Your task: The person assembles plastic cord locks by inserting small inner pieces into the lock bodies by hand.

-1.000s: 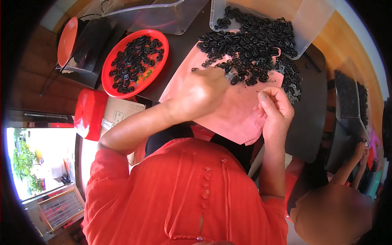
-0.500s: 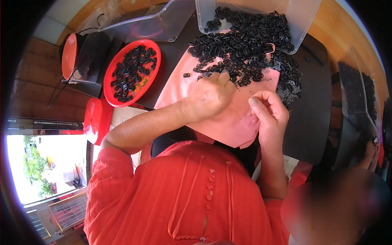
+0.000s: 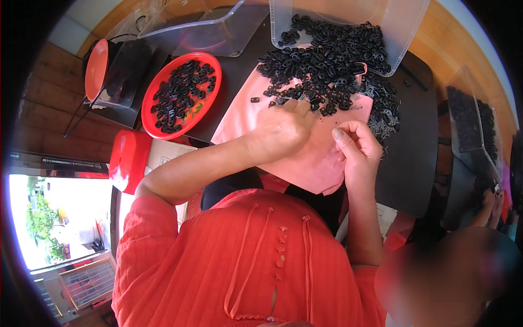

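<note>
A heap of small black two-holed plastic pieces (image 3: 338,54) spills from a clear bin (image 3: 406,32) onto a pink cloth (image 3: 313,158). My left hand (image 3: 286,128) reaches to the near edge of this heap, fingers curled down among the pieces. Its fingertips are hidden, so what they hold cannot be made out. Over the cloth's right side, my right hand (image 3: 357,144) is closed, thumb pressed to the forefinger; anything pinched there is too small to name. Thin grey metal pieces (image 3: 384,117) lie piled beside the heap, above my right hand.
On the dark table (image 3: 406,169), a red oval tray (image 3: 148,111) holds more black pieces. Clear bins stand behind it (image 3: 223,41) and at the far right (image 3: 468,120). Another person's hands (image 3: 493,201) work at the right. A red container (image 3: 128,161) sits at the left.
The view has shifted slightly, moving the tray and heap a little within it. Both my hands keep nearly the same pose and place. The other person's hands show more clearly.
</note>
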